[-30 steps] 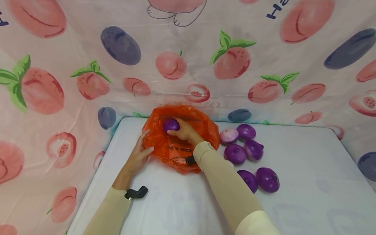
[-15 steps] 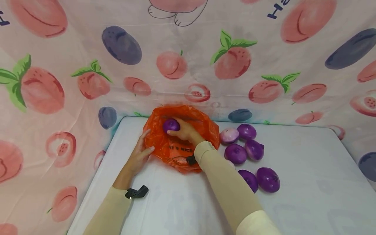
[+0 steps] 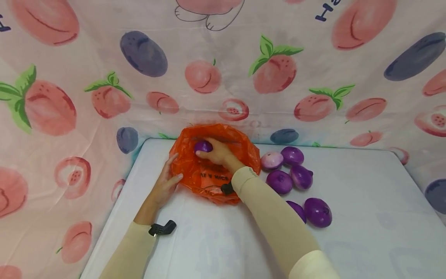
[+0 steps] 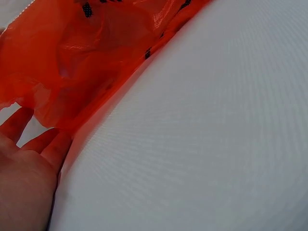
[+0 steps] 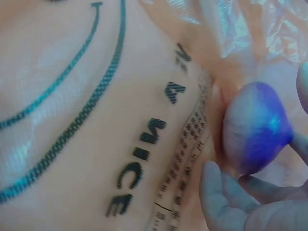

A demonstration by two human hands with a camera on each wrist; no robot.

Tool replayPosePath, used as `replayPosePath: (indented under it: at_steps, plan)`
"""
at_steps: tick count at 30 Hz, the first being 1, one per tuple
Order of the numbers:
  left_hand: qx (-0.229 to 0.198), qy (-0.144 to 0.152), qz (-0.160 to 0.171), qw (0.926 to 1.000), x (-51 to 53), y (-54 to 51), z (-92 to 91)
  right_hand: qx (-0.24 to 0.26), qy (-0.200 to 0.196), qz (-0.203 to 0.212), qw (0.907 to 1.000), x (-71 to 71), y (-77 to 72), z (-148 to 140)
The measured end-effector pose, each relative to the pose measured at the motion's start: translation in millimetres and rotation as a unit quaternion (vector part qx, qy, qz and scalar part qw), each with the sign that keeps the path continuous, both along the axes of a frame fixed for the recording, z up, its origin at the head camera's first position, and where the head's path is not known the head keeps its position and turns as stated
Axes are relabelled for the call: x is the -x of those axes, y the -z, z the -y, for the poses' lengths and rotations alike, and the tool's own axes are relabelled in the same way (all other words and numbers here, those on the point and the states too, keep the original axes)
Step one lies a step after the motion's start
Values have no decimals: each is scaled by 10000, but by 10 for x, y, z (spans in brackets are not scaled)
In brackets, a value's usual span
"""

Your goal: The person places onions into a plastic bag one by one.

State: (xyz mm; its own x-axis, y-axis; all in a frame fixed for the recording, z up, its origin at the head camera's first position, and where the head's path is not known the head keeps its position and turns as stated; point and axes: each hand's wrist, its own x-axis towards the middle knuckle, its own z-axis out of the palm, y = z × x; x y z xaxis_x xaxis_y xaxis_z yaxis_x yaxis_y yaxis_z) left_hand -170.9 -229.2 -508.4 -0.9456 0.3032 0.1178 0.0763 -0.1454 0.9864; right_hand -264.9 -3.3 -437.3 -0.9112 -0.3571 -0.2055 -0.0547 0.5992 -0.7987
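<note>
Purple onion (image 3: 203,146) is inside the orange bag (image 3: 185,170), right hand (image 3: 216,152) curled round it. Vs. 0.5 s ago: onion sits a bit deeper in the grip, less of it showing; right sleeve (image 3: 275,221) now hides the pale bit beside the bag. Left hand (image 3: 165,184) has fingers extended, touching bag's left side. Pale onion (image 3: 272,161) and five purple ones right of bag on white surface (image 3: 366,186), one partly behind the sleeve. Bag print: "A NICE"; small rows unreadable.
</note>
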Motion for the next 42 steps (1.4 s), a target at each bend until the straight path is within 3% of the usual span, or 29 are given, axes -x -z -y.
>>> replayPosePath:
  at_steps: [5,10,16,20,31,42]
  plan:
    - [-70,63,-26,10000,2,8,8,-281,-99,-185,9994,-56,-133,-23]
    - [-89,67,-33,9999,-4,1,33,-426,-448,-358,9974,-124,-323,-54]
    - [-48,55,4,10000,-6,-7,46,-269,-752,-288,9964,-213,-556,-123]
    - [-25,5,88,10000,-10,-18,36,-55,-754,-156,9970,-260,-684,-206]
    - [-190,46,130,9997,4,-26,2,929,-756,252,9925,-378,-1000,-728]
    - [-82,43,182,9998,-17,-29,-2,832,-656,-175,9942,-472,-1216,-1270]
